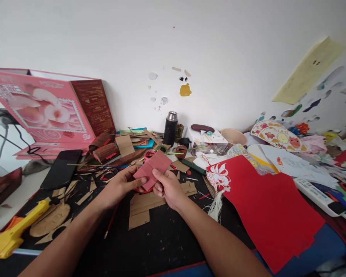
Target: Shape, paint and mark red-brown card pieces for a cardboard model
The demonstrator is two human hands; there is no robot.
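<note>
Between my two hands is a folded piece of reddish-pink card (157,166), raised over the black work surface. My left hand (128,181) pinches its left edge, thumb on top. My right hand (168,186) grips the lower right edge, thumb across the face and fingers curled beneath. Behind the card a small red-rimmed pot (150,154) is partly hidden. Below the hands lies brown corrugated cardboard (140,209). A pencil or thin brush (107,231) rests near my left forearm.
A yellow glue gun (20,231) and a black phone (61,169) lie left, before a pink box (46,111). A black thermos (170,129) stands by the wall. Red paper (271,207) and a white-tasselled ornament (219,181) spread right. Cardboard scraps surround the middle.
</note>
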